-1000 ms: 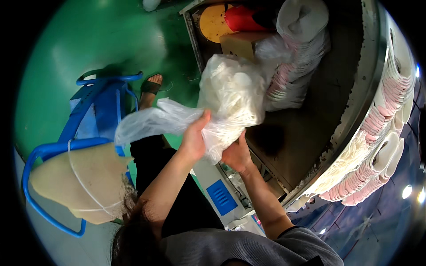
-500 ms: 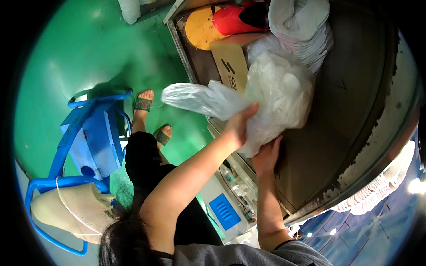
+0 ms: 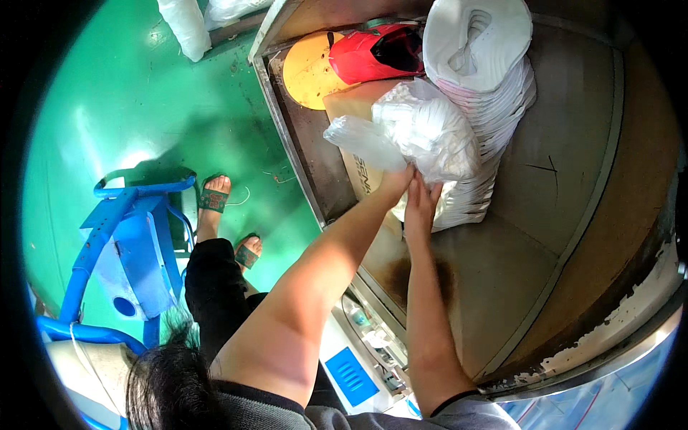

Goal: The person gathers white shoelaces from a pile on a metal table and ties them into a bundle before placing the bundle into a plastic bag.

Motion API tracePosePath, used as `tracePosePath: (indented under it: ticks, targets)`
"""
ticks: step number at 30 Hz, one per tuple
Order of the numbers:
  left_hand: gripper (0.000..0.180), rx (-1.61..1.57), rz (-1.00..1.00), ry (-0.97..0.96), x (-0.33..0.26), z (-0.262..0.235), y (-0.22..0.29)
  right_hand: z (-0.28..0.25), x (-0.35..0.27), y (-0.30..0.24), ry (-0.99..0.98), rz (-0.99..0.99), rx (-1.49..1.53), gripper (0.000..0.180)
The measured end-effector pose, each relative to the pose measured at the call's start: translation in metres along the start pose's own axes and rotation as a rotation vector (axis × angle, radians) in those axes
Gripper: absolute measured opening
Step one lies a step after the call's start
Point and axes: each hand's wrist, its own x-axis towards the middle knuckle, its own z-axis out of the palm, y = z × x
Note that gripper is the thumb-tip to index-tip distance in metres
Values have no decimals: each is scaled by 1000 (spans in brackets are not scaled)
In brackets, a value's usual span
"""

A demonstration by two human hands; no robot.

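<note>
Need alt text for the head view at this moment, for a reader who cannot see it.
Both hands, left hand and right hand, press a white plastic bag against a stack of white caps on a worn metal table. A red cap lies beyond; blue chair stands on the green floor.

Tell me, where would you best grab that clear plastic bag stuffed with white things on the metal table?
Probably low down, from the near side, where the left hand and right hand already press against the clear plastic bag. Its body is a soft, bulging, rounded mass, so two spread palms cupping it would likely hold best. The loose empty flap on its left looks too limp to carry it.
</note>
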Motion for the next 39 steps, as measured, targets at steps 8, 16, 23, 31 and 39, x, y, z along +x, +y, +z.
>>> tracePosePath:
  ticks: [8, 16, 23, 31, 39]
  targets:
    - [39, 577, 721, 254, -91, -12, 81, 25, 32, 37, 32, -340, -248, 37]
    - [31, 1732, 869, -342, -17, -39, 50, 47, 33, 51, 240, 8, 196, 46]
    - [24, 2195, 379, -393, 34, -1, 65, 15, -1, 8, 312, -368, -357, 49]
    - [37, 2065, 219, -362, 12, 1, 86, 27, -28, 53, -72, -256, -78, 49]
    - [53, 1689, 953, -181, -83, -71, 77, 62, 31, 53, -400, 90, 351, 52]
